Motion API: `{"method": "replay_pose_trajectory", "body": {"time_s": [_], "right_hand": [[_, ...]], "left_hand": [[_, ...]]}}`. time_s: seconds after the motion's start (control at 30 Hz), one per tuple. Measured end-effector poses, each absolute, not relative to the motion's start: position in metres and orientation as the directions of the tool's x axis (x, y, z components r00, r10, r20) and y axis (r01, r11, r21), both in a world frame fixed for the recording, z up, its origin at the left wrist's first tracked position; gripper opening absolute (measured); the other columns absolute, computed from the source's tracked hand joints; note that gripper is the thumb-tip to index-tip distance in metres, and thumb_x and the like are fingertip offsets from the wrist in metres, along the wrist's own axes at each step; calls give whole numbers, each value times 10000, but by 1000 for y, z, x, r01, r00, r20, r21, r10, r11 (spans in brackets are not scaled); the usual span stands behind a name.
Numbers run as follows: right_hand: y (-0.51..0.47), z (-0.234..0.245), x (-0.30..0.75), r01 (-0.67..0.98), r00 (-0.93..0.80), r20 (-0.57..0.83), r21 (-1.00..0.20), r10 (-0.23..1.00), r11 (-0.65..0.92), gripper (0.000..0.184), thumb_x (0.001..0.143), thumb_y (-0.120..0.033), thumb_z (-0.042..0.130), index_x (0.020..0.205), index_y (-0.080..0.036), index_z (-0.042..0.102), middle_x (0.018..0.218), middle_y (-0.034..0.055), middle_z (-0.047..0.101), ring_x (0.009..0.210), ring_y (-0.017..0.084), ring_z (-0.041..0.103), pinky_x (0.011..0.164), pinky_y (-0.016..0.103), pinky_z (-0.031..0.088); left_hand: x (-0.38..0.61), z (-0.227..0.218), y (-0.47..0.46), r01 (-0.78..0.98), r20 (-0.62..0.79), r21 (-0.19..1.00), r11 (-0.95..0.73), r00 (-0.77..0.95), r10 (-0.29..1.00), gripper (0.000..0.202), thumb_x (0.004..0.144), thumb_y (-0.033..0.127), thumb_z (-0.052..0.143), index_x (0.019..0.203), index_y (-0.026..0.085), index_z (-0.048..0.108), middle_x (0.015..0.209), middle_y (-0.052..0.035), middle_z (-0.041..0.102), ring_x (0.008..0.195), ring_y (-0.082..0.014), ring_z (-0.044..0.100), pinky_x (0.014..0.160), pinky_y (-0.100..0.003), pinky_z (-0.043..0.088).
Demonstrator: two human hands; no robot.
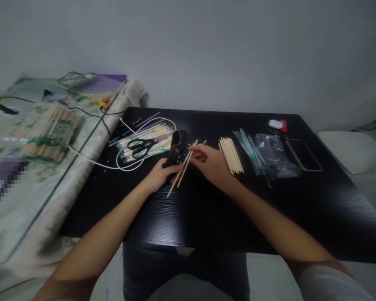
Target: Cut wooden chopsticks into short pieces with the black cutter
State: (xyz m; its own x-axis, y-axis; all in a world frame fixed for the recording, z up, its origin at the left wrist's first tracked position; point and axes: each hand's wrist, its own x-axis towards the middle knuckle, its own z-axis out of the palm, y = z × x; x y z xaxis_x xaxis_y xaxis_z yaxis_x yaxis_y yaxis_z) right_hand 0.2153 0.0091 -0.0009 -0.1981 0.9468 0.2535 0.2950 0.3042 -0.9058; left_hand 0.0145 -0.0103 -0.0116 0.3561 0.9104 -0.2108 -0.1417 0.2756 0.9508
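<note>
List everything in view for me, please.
Plier-like tool: one, black, centre
Loose sticks: several, pale, centre
Stick pile: one, pale, centre-right
Wrapped sticks: several, pale and green, table's left
Scissors: one, black-handled, on wrapped sticks
Cable: one, white, table's left
Wrappers: several, clear and green, right of pile
Plastic bag: one, clear, beside wrappers
Phone: one, dark, table's right
Small items: about two, white and red, behind phone
Side table: one, pale, left
Larger bundles: several, pale and green, on side table
Table: one, black, centre
Seat: one, white, far right
Wall: one, grey, behind
Left grip: one, bare, on tool
Right grip: one, bare, by loose sticks
</note>
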Motion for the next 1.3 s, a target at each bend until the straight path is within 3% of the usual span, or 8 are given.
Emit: {"method": "replay_pose_trajectory", "body": {"time_s": [0.13,0.27,0.4,0.5,0.6,0.7,1.07,1.3], "right_hand": [[6,-1,216,489,-284,363,-741,887,460,151,916,-145,686,1016,-209,779,947,57,741,851,188,686,826,357,563],[8,-2,216,531,-330,439,-645,836,549,111,923,-147,693,930,-209,785,1087,91,721,1018,223,665,912,383,522],[12,-7,216,384,-390,300,-806,870,450,55,931,-194,703,910,-192,754,928,45,769,873,182,708,848,325,533],[13,-16,213,273,-418,168,-914,893,300,66,911,-239,722,876,-182,725,805,13,757,745,158,705,743,286,543],[10,-26,209,197,-452,136,-949,882,247,100,895,-280,734,890,-181,714,816,13,762,744,155,713,743,286,556],[6,-33,204,179,-479,163,-944,862,278,103,898,-280,733,933,-183,726,855,17,774,777,153,714,767,281,549],[-1,-38,201,311,-531,169,-872,830,377,124,949,-265,684,966,-180,773,877,18,786,755,155,686,756,259,506],[0,-34,202,282,-562,204,-864,802,418,130,951,-243,679,966,-200,800,956,22,810,865,182,737,825,274,516]], "left_hand": [[17,-10,-13,-155,-216,942,298,398,892,321,761,386,819,681,152,614,537,26,530,441,-91,479,442,-222,348],[17,-5,-14,-184,-164,948,259,414,895,360,814,452,773,690,154,613,529,18,524,442,-100,470,467,-250,364],[14,-2,-10,-188,-12,980,69,287,958,349,860,468,736,734,163,623,595,11,565,511,-104,493,545,-262,421],[13,-3,-6,-142,78,988,-56,155,985,283,801,378,810,799,179,609,788,-20,693,696,-140,625,696,-274,508],[15,-5,-6,-119,138,984,-129,76,987,301,735,290,854,796,187,577,1012,-59,747,944,-193,695,904,-338,546],[18,-6,-11,-76,181,981,-180,17,983,298,735,259,842,757,194,552,1000,-53,742,1026,-215,703,996,-378,533],[24,3,-23,-126,167,977,-170,-29,986,270,749,281,842,725,200,585,923,-61,770,1087,-277,735,1004,-431,574],[23,5,-24,-142,128,981,-133,-46,991,293,727,284,874,936,182,696,975,-68,784,957,-275,771,874,-428,629]]}}
